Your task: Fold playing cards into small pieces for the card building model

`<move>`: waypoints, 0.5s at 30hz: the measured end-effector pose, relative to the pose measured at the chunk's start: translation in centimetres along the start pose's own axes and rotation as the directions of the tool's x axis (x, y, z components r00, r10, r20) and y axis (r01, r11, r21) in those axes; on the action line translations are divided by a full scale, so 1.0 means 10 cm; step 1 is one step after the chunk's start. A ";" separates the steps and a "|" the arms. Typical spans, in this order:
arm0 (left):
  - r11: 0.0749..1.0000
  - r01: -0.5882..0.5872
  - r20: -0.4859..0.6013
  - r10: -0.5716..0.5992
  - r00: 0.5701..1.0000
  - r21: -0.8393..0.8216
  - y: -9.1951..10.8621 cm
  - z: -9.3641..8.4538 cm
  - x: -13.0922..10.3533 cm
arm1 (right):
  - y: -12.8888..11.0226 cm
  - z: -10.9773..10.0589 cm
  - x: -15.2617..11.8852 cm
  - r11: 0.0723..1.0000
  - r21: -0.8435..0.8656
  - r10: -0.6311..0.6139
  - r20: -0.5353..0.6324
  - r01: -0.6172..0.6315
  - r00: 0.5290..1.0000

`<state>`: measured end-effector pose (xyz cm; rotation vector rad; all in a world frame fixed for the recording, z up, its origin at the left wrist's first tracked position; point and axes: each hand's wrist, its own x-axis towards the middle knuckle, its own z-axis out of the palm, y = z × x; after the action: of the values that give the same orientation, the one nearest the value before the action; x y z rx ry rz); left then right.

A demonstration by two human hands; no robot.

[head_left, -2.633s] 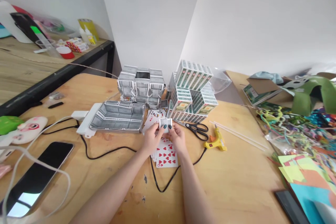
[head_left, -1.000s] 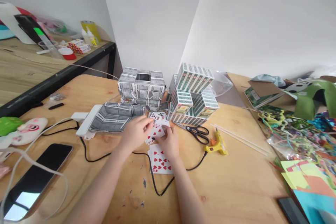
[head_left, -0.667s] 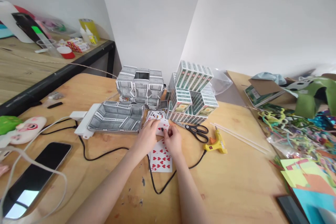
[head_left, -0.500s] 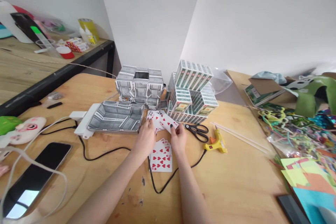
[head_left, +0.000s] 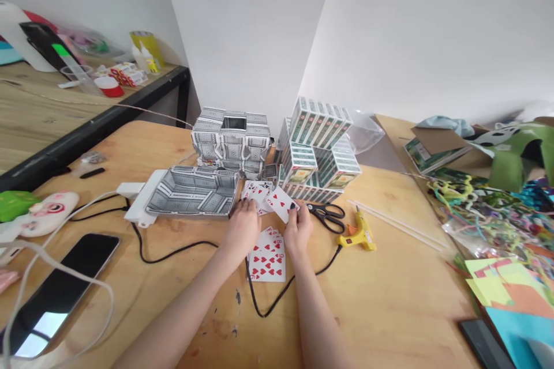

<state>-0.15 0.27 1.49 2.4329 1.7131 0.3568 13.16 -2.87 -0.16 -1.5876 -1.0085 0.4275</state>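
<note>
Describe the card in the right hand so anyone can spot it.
On the light wooden table, find the stepped stack of green-and-white boxes. Just in front, the right hand holds a white playing card with red hearts. Only it is in that hand; other cards lie left or nearer.

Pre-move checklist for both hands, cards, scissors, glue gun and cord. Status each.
1. Right hand has a grip on the heart card: ok, pinched near one corner.
2. Left hand has a grip on a card: cannot tell; its fingertips are at the upper cards.
3. Scissors well away from the right hand: not ok, right beside it.
4. Glue gun apart from both hands: ok; hot or cold, cannot tell.
5. Cord away from the arms: not ok, passes beneath both forearms.
</note>
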 end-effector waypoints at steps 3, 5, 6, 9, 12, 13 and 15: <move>0.999 0.028 -0.031 -0.028 0.999 -0.023 0.00 -0.02 0.02 | 0.03 0.02 0.00 0.997 0.070 0.030 0.049 -0.033 0.998; 0.999 0.033 -0.048 -0.034 0.998 -0.025 0.02 -0.03 0.01 | 0.05 0.04 -0.01 0.985 0.136 0.088 0.135 -0.106 0.987; 0.999 0.022 -0.055 -0.024 0.998 -0.024 0.04 -0.02 0.00 | 0.07 0.05 -0.02 0.974 0.169 0.117 0.187 -0.149 0.976; 0.997 -0.068 -0.108 0.065 0.992 -0.028 0.14 -0.01 -0.06 | 0.08 0.07 -0.02 0.944 0.248 0.139 0.299 -0.218 0.944; 0.978 -0.202 -0.181 0.190 0.965 -0.046 0.24 -0.01 -0.12 | 0.06 0.07 -0.01 0.918 0.319 0.120 0.340 -0.235 0.933; 0.972 -0.228 -0.200 0.212 0.957 -0.060 0.26 -0.02 -0.14 | 0.05 0.06 0.00 0.899 0.356 0.127 0.349 -0.257 0.928; 0.961 -0.258 -0.223 0.231 0.947 -0.100 0.27 -0.03 -0.15 | 0.04 0.05 0.01 0.820 0.459 0.168 0.380 -0.343 0.910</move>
<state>1.77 -2.08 2.31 2.5939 1.4042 0.7555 13.03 -2.48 -0.62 -1.1753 -0.8186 1.0893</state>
